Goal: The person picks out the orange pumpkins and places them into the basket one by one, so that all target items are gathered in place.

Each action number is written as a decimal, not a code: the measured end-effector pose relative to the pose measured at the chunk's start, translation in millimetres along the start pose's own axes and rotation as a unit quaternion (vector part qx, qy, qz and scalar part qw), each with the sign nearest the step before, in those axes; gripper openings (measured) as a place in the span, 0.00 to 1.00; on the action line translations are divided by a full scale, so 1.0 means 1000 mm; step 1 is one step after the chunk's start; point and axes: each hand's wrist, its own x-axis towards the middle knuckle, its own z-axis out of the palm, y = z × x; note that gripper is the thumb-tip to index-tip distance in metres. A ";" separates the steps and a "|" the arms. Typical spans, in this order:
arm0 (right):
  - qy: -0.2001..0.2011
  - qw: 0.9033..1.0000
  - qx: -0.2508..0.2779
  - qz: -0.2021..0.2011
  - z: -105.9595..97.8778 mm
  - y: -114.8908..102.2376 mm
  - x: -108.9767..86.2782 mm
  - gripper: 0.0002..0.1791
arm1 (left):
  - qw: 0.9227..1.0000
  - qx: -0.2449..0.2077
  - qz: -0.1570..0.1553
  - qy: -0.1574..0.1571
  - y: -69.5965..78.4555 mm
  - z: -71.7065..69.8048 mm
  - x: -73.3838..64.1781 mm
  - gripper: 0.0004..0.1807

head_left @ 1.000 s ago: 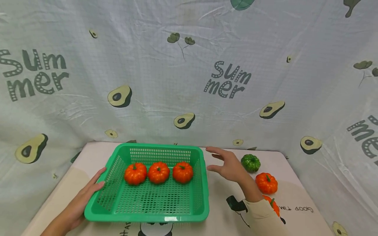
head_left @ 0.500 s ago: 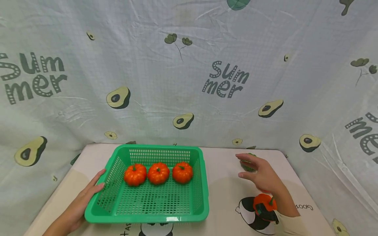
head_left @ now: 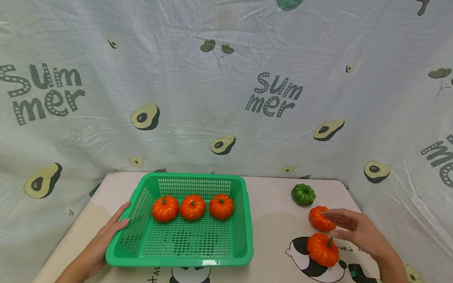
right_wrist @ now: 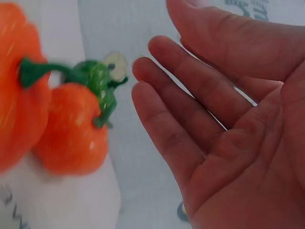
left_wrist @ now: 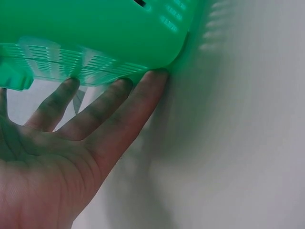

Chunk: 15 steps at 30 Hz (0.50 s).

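A green plastic basket point(head_left: 178, 262) holds three small orange pumpkins in a row: a left one point(head_left: 165, 209), a middle one point(head_left: 192, 207) and a right one point(head_left: 221, 206). My left hand point(head_left: 97, 245) rests against its left side; in the left wrist view the extended fingers point(left_wrist: 102, 112) touch the outer wall. Near two orange pumpkins on the table, my right hand point(head_left: 361, 232) hovers, holding nothing. Its fingertips overlap the farther pumpkin point(head_left: 318, 219) in the head view; contact cannot be told. The nearer pumpkin point(head_left: 323, 250) lies just in front of it.
A small green pumpkin point(head_left: 303, 194) sits behind the orange ones on the right. The pale printed table point(head_left: 270, 236) ends at a cloth backdrop point(head_left: 191, 98) with avocado prints, which also rises on both sides.
My right hand has moved right and toward me, away from the basket's right side, past the green pumpkin to the loose orange pumpkins. The left hand stays at the basket.
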 end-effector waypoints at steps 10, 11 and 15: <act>-0.067 0.994 0.025 0.088 -0.009 0.043 -0.013 0.40 | 1.000 0.006 0.002 0.004 -0.001 0.000 -0.001 0.40; -0.077 0.993 0.028 0.091 -0.008 0.047 -0.014 0.41 | 1.000 0.004 0.002 0.006 -0.001 0.001 -0.001 0.40; -0.119 0.986 0.059 0.101 -0.001 0.061 -0.015 0.42 | 1.000 0.002 0.003 0.002 0.000 0.002 -0.002 0.40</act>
